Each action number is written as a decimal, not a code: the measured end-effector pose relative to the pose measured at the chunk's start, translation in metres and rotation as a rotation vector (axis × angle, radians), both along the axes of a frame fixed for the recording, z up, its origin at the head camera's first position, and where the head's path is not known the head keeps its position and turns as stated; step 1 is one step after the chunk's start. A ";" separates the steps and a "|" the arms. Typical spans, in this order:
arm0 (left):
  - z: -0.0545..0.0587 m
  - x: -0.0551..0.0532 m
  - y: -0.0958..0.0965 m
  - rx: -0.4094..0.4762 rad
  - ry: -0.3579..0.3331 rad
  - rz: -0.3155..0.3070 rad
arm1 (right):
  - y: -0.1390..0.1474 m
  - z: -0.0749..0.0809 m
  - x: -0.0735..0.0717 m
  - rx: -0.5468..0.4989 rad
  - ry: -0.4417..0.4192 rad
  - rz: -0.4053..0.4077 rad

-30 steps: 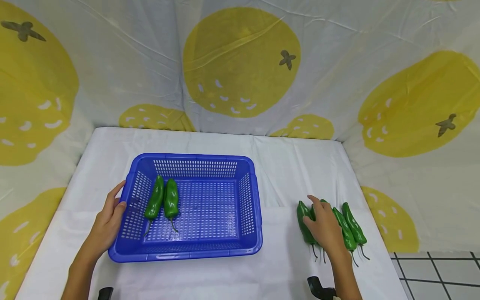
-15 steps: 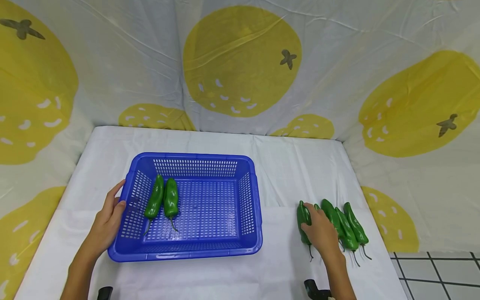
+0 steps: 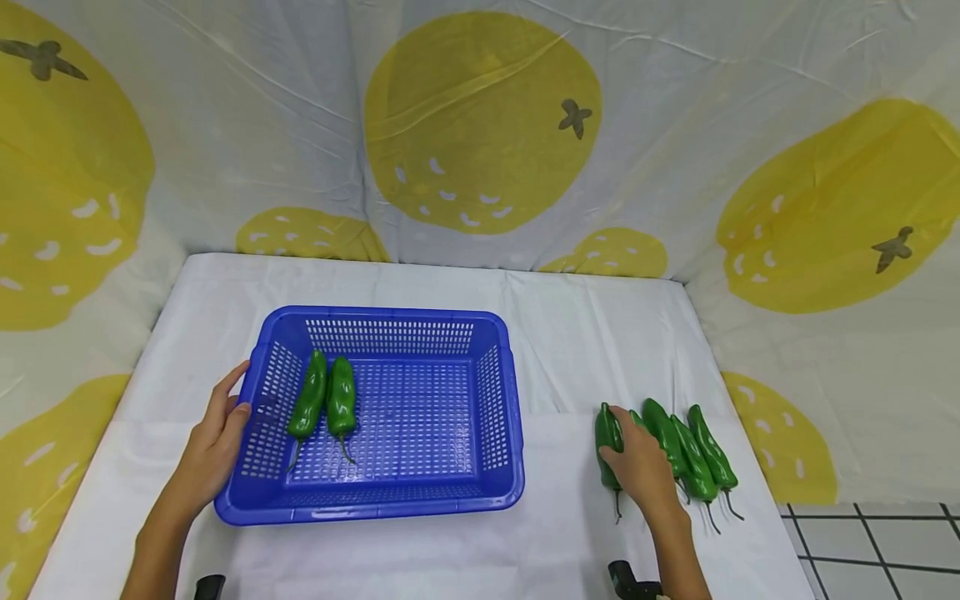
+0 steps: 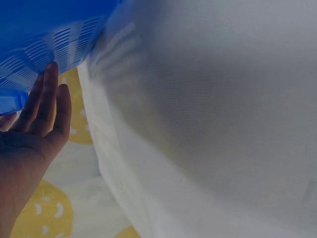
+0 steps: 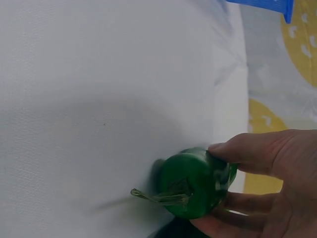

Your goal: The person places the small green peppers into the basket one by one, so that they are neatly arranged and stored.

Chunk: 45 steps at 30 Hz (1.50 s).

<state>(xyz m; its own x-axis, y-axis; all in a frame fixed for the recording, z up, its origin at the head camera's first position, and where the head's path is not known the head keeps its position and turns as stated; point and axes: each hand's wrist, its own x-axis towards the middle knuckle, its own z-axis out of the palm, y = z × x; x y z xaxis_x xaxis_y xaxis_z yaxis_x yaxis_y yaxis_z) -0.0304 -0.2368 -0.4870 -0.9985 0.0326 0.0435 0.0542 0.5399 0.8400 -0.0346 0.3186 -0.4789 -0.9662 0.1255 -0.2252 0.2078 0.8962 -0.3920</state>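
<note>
My left hand [image 3: 215, 442] rests against the left side of a blue plastic basket [image 3: 371, 512], fingertips at the rim. In the left wrist view its fairly straight fingers [image 4: 49, 96] touch the slotted outer wall. Two green peppers [image 3: 307, 400] lie side by side in the basket's left part. On the right, my right hand [image 3: 643, 462] pinches the leftmost pepper [image 3: 606, 442] of a row between thumb and fingers. The right wrist view shows this pepper [image 5: 185, 183] stem-end on, close over the white cloth; part of it is hidden by the hand.
Several more green peppers [image 3: 693, 458] lie just right of my right hand, stems toward me. White cloth [image 3: 558, 350] covers the table. Behind and at the sides hangs a fabric with yellow fruit prints [image 3: 480, 125]. Tiled floor [image 3: 862, 542] shows at lower right.
My right hand has come down and slightly left, closing its thumb and fingers on the leftmost pepper, which now stands a little apart from the others. The left hand and basket stay put.
</note>
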 end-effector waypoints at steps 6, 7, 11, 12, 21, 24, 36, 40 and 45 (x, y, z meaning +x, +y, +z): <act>0.002 0.002 0.001 0.012 -0.003 0.003 | -0.001 0.001 -0.004 -0.008 0.034 0.003; 0.002 0.002 0.001 0.015 -0.004 0.003 | -0.001 0.002 -0.004 -0.009 0.036 0.004; 0.001 0.003 0.001 0.012 -0.005 0.004 | -0.003 0.006 -0.007 -0.014 0.040 0.004; 0.001 0.003 0.001 0.013 -0.005 0.004 | -0.003 0.007 -0.008 -0.015 0.042 0.005; 0.001 0.002 0.001 0.029 -0.004 0.001 | -0.012 0.015 -0.020 -0.021 0.097 0.012; 0.000 0.002 0.001 0.034 -0.007 0.002 | -0.017 0.019 -0.024 -0.026 0.109 0.019; 0.001 0.002 0.002 0.036 -0.012 0.004 | -0.039 0.039 -0.047 -0.044 0.141 0.092; 0.000 0.002 0.003 0.035 -0.013 0.006 | -0.047 0.045 -0.055 -0.051 0.157 0.120; 0.000 0.001 0.003 0.029 -0.003 0.003 | -0.055 0.052 -0.063 -0.060 0.173 0.145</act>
